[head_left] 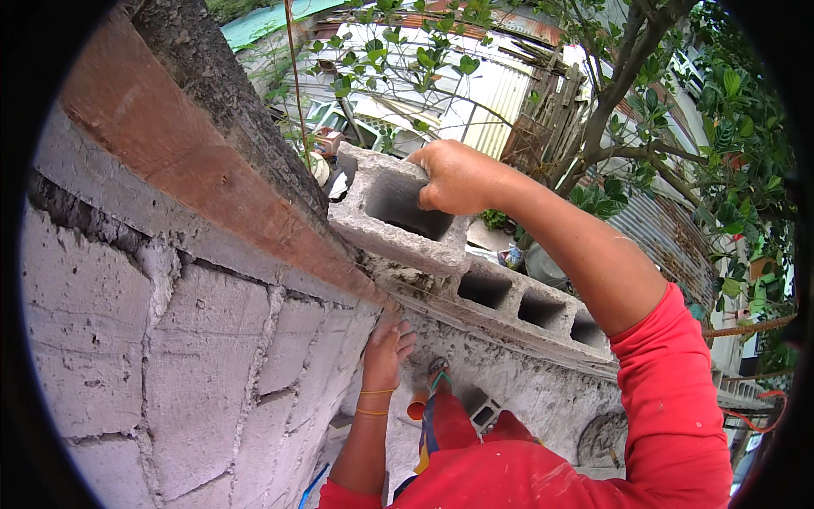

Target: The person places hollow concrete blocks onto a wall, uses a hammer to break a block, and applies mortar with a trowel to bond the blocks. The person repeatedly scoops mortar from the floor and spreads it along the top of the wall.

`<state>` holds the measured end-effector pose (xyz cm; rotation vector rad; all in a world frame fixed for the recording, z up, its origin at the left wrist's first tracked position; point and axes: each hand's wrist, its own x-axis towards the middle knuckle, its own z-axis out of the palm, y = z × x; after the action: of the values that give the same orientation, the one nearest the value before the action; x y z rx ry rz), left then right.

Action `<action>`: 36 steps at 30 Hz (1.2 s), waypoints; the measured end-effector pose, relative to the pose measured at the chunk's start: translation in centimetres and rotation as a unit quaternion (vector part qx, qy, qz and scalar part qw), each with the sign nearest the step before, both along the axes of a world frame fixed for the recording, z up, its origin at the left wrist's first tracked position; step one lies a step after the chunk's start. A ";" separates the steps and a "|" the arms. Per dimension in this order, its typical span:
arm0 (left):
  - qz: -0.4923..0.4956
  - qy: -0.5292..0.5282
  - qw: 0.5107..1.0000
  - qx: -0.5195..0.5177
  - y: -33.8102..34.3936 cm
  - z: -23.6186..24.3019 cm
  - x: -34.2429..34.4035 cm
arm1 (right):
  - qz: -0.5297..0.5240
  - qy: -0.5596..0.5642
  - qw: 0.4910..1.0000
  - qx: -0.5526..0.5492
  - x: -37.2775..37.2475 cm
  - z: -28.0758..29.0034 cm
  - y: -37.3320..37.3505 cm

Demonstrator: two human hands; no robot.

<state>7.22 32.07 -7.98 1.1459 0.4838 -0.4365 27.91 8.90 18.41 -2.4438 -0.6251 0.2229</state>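
A grey hollow concrete block sits at the top of the low block wall, its open cells facing up. My right hand grips the block's right end, with fingers hooked over the rim and into a cell. The block's left end is close against the concrete post and wooden board. Lower down, my left hand has its fingers stretched out beside the tall block wall, just below the board's lower end. It holds nothing. Another hollow block lies farther right along the wall top.
On my left rises a mortared block wall. A loose hollow block and an orange round object are by my feet. Beyond the low wall are tree branches and corrugated metal sheets. A rusty bar juts in at right.
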 end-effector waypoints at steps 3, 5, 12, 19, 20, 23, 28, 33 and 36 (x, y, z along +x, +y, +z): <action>0.009 -0.018 0.999 -0.044 -0.8 -0.7 2.9 | 0.014 0.021 1.000 -0.003 0.7 -1.5 0.4; 0.017 -0.030 0.996 -0.076 -1.4 -1.1 4.6 | 0.019 0.023 1.000 -0.009 1.2 -2.6 0.7; 0.033 -0.054 0.986 -0.152 -2.6 -2.6 7.7 | 0.034 0.025 0.999 -0.015 2.7 -7.2 1.8; 0.077 0.014 0.983 -0.165 -3.0 -5.7 8.3 | 0.030 0.040 0.998 -0.035 3.6 -11.9 2.7; 0.077 0.016 0.984 -0.161 -3.0 -6.1 8.4 | 0.024 0.046 0.998 -0.035 3.6 -12.4 2.8; 0.083 0.039 0.984 -0.154 -2.9 -7.0 8.4 | 0.013 0.052 0.997 -0.051 3.8 -13.5 2.9; 0.086 0.061 0.984 -0.145 -2.4 -7.6 8.9 | 0.006 0.074 0.996 -0.048 4.2 -14.4 3.3; 0.081 0.068 0.987 -0.122 -1.7 -7.2 8.6 | 0.002 0.086 0.994 -0.072 4.3 -14.6 4.2; 0.082 0.065 0.988 -0.116 -1.6 -7.2 8.2 | 0.000 0.090 0.993 -0.078 3.8 -14.7 4.4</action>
<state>15.45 30.48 -15.21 0.8501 0.6198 -0.4139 31.69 13.26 3.74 -2.5355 -0.5472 0.5030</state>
